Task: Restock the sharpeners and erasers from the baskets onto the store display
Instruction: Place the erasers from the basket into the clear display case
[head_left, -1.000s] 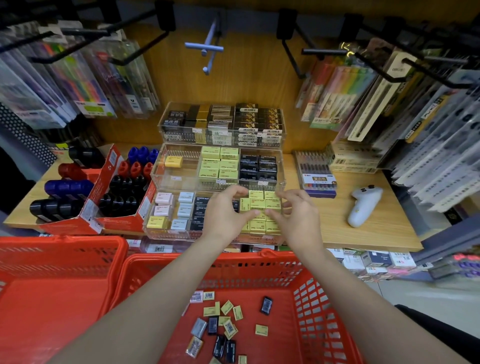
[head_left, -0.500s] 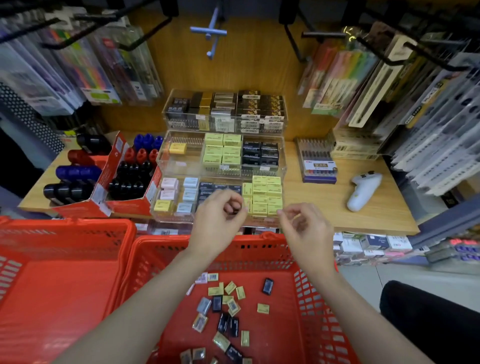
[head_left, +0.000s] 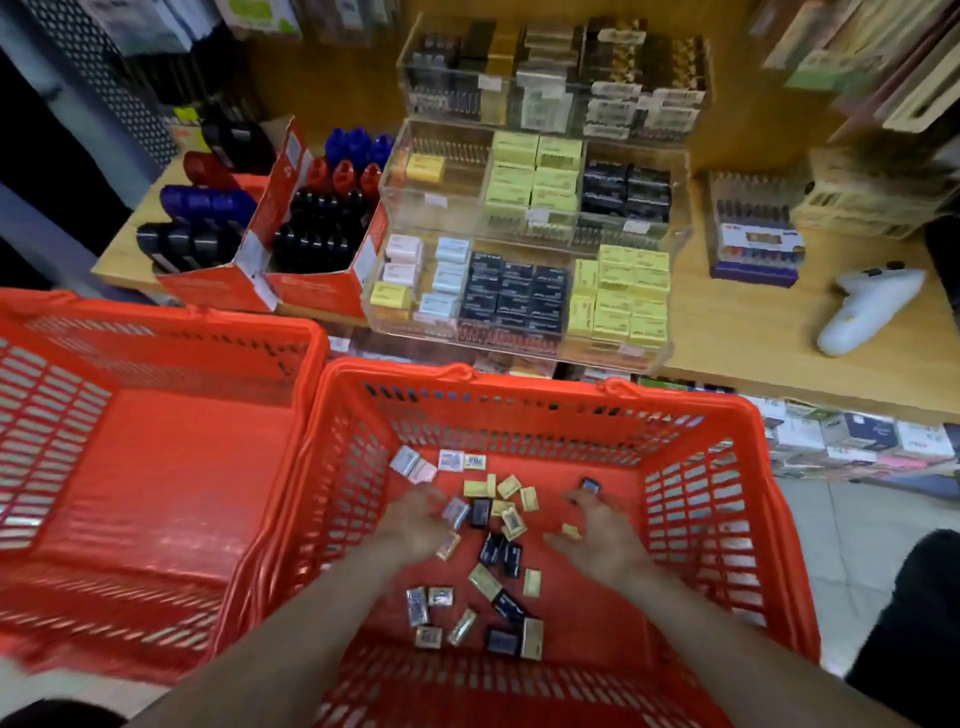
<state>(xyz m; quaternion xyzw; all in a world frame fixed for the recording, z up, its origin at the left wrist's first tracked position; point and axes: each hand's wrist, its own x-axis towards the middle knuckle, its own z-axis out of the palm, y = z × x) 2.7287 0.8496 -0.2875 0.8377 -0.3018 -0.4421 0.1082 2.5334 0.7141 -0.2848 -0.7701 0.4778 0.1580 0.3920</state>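
Hands reach into the right basket (head_left: 727, 519): left hand (head_left: 415, 525) and right hand (head_left: 597, 535) are motion-blurred, fingers seemingly spread, grip state indeterminable. Loose erasers (head_left: 485, 545) lie scattered between and near them. Beyond, the clear display (head_left: 519, 291) stands on the table (head_left: 779, 332).

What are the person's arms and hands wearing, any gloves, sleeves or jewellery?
Nothing shows on them. Both forearms are bare, with no sleeve in view, and the left hand and right hand are bare too: no gloves, and no watch, ring or bracelet that this blurred picture lets me make out.
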